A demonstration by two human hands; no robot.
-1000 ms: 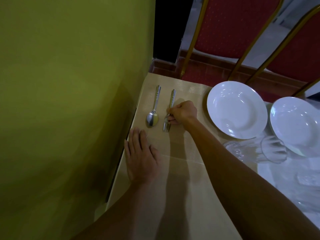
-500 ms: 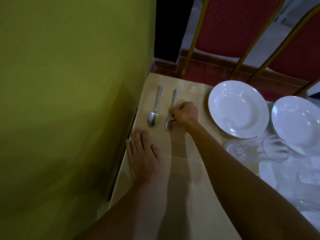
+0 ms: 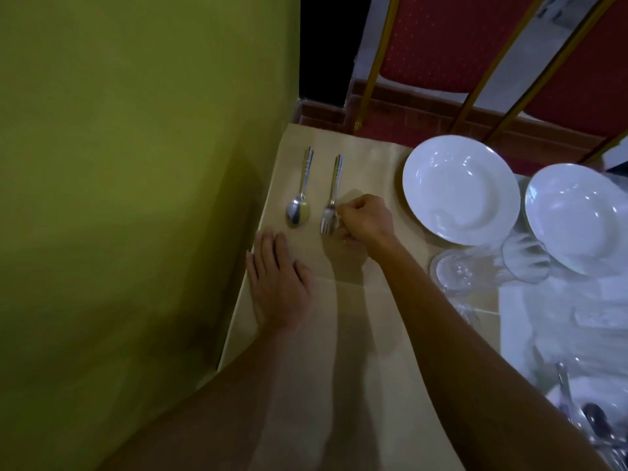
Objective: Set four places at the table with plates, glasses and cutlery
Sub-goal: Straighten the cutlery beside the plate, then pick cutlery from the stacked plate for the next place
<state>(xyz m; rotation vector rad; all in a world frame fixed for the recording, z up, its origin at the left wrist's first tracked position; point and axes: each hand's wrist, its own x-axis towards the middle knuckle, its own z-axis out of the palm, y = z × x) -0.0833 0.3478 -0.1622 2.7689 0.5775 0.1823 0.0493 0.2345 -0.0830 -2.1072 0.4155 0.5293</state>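
A metal fork (image 3: 334,185) lies on the beige tablecloth (image 3: 339,334) with its tines toward me. Just left of it and parallel lies a spoon (image 3: 300,198). My right hand (image 3: 365,220) is curled beside the fork's head, its fingertips pinching the neck from the right. My left hand (image 3: 277,283) rests flat on the cloth near the wall-side edge, fingers straight. Two white deep plates (image 3: 458,188) (image 3: 577,215) sit to the right. A clear glass (image 3: 475,270) lies on its side in front of them.
A green wall (image 3: 136,198) runs along the table's left edge. Red chairs with gold frames (image 3: 475,45) stand behind the far edge. More glassware and cutlery (image 3: 591,426) sit on a white surface at the lower right.
My right hand has slid a little toward me and to the right, uncovering the fork's head. Fork, spoon and left hand have kept their places.
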